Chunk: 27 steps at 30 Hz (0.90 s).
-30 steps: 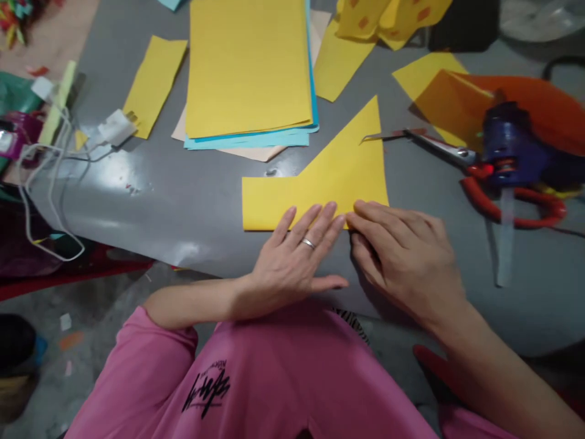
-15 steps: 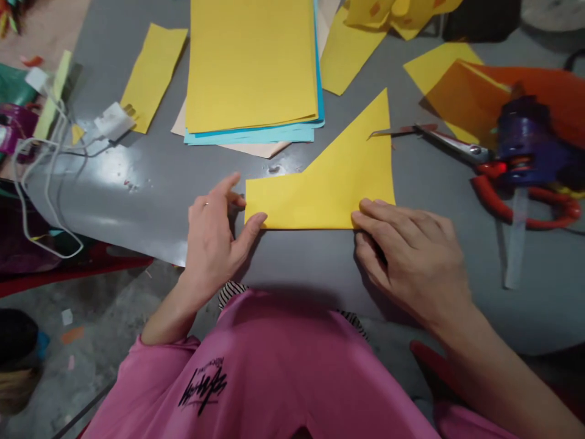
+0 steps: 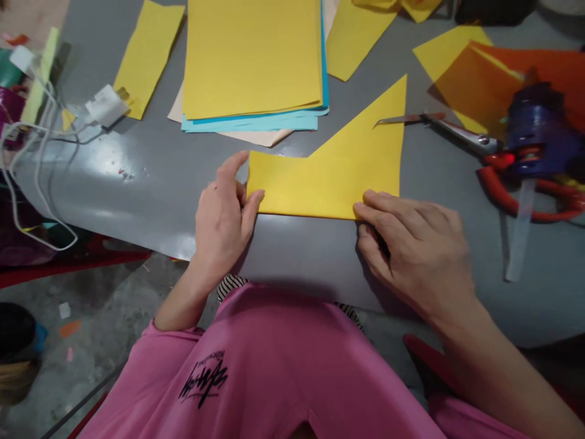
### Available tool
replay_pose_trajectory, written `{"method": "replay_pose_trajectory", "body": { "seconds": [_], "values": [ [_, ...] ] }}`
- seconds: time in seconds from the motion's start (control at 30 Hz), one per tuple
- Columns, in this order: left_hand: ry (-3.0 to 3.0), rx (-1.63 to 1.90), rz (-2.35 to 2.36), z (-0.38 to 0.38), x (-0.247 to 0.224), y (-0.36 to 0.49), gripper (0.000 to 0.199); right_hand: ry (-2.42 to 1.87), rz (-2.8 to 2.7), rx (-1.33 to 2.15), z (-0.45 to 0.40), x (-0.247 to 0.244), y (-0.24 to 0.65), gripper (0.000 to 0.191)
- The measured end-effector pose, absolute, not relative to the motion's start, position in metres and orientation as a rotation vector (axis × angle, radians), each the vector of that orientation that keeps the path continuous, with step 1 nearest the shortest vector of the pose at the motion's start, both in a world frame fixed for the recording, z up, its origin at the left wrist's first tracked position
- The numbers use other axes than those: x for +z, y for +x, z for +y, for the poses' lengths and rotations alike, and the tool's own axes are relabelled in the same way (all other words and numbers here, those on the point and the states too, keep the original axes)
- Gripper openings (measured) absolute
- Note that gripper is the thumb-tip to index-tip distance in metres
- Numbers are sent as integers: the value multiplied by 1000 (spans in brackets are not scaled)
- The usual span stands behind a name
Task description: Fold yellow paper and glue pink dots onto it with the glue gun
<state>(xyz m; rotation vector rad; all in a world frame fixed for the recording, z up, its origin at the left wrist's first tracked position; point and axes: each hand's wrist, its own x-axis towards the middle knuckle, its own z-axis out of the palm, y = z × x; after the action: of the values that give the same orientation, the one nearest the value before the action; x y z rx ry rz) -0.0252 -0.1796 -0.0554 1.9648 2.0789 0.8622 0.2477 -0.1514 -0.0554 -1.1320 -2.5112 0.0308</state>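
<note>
A folded sheet of yellow paper (image 3: 329, 164) lies on the grey table in front of me. Its lower edge is straight, and its right part rises to a point. At the left end, my left hand (image 3: 223, 210) has its thumb on the lower corner and its index finger along the side, holding that end. My right hand (image 3: 411, 247) is closed at the lower right, fingertips together pressing on the paper and thumb tucked under beside the edge. Scissors with red handles (image 3: 466, 137) lie on the right, their tips overlapping the paper's upper right part.
Behind is a stack of yellow and blue sheets (image 3: 253, 58). A yellow strip (image 3: 148, 58) and a white plug with its cable (image 3: 107, 107) lie left. On the right are a purple glue gun (image 3: 539, 131) with its glue stick (image 3: 520, 235) and orange sheets (image 3: 555, 67).
The left end of the yellow paper now shows taller above its lower edge. My left hand has shifted slightly up and right with its fingers at that end; the whole view has shifted a little.
</note>
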Motion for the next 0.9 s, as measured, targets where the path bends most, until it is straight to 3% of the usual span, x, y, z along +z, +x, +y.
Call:
{"method": "replay_pose_trajectory", "body": {
  "seconds": [0.17, 0.3, 0.47, 0.67, 0.9],
  "values": [
    [1938, 793, 2133, -178, -54, -22, 44, -1126, -2521, -5, -150, -55, 248, 35],
    [1868, 963, 1948, -176, -52, -26, 44, -1082, -2485, -100, -149, -56, 245, 28],
    [1797, 972, 1713, -174, -51, -36, 64, -1063, -2457, -127, -148, -57, 244, 24],
    [1902, 866, 1881, -173, -47, -31, 56, -1173, -2441, 86, -151, -57, 246, 30],
    [1927, 748, 1952, -169, -47, -27, 48, -1167, -2487, 14, -151, -56, 247, 34]
  ]
}}
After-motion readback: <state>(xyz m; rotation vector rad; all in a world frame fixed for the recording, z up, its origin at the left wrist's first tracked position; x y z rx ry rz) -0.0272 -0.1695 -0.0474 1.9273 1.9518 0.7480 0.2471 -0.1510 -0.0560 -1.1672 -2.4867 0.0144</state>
